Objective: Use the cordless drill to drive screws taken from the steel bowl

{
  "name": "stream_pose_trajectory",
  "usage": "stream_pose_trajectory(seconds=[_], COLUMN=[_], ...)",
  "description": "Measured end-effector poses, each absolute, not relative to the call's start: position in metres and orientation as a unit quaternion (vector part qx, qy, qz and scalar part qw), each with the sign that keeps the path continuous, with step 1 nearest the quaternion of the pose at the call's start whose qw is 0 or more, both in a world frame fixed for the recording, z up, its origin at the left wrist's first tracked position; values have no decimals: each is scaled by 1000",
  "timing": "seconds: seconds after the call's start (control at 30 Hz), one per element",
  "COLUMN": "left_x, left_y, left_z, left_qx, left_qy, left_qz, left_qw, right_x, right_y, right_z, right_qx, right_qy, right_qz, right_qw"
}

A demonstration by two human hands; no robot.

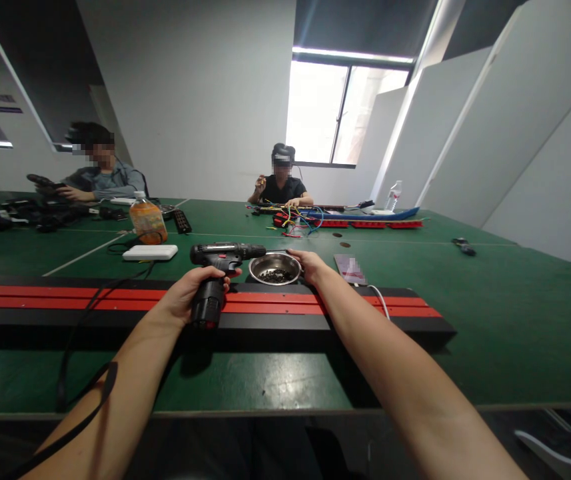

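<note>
A black cordless drill (210, 293) is gripped round its handle by my left hand (192, 288), its chuck and thin bit pointing right over a metal bowl (275, 259). Small dark screws (275, 275) lie at the bottom of that bowl. My right hand (309, 265) is at the bowl's right side, fingertips close to the tip of the bit; whether they pinch a small part cannot be made out. Beneath both forearms runs a long black bar (265, 322) with a red strip (275, 304) along its top.
Beyond the bar stand a white power bank (150, 253), an orange drink bottle (148, 221) and a phone (350, 269) with a white cable. Farther off are coloured wires (300, 217) and a blue rail (385, 215). Two people sit across the green table (505, 300).
</note>
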State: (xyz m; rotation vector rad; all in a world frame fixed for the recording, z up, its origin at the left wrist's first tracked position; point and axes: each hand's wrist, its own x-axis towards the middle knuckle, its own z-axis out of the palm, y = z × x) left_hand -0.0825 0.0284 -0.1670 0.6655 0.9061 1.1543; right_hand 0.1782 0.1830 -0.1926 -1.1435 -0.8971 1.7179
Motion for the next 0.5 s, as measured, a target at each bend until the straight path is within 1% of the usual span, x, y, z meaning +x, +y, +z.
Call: stream_pose_trajectory(seconds=[0.3, 0.5], left_x=[-84, -82], left_y=[30, 29], left_z=[-169, -168], left_qx=[302, 311], left_qy=[419, 432], left_qz=[512, 509], left_qw=[686, 677], right_x=[178, 179], right_y=[174, 172], right_z=[-186, -184], right_qx=[-463, -451], right_qy=[-349, -366], right_qz=[688, 699], right_qw=[436, 417])
